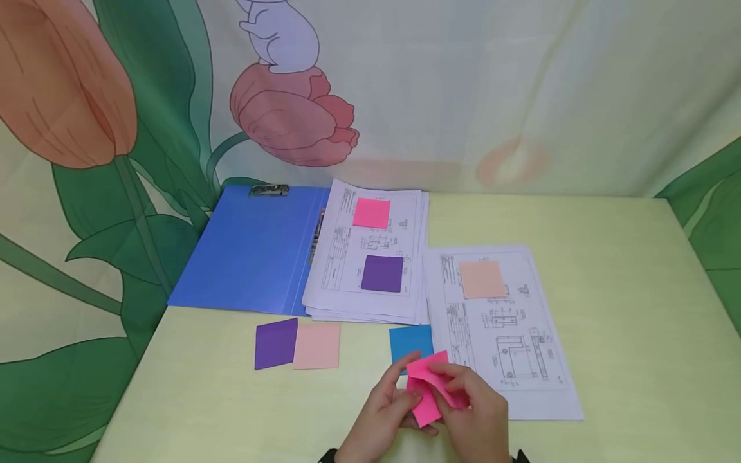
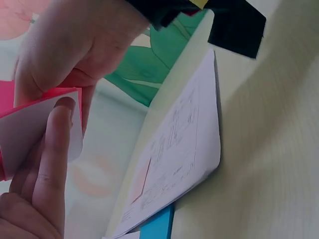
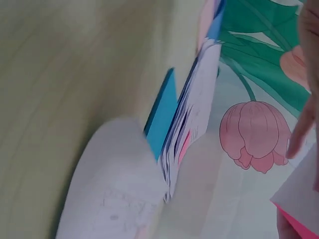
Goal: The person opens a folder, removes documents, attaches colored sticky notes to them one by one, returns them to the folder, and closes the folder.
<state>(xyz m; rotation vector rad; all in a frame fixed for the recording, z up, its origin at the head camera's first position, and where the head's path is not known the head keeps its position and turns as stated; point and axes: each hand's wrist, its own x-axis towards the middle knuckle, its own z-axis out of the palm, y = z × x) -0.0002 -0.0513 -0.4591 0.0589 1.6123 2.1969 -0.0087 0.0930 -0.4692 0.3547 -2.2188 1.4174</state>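
Step appears to be separating top sheet from hot-pink square paper sticky pad (image 1: 427, 410); next move likely calls for steady left grip, gentle right pull. Pad between hands, above pale-yellow table (image 1: 625, 308), toward front edge. Left hand (image 1: 379, 411) pinches pad; right hand (image 1: 479, 411) pinches lifted sheet.

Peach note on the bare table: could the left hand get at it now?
Probably yes: only bare table separates the left hand from the peach note, though that hand may need to release the pink paper it holds.
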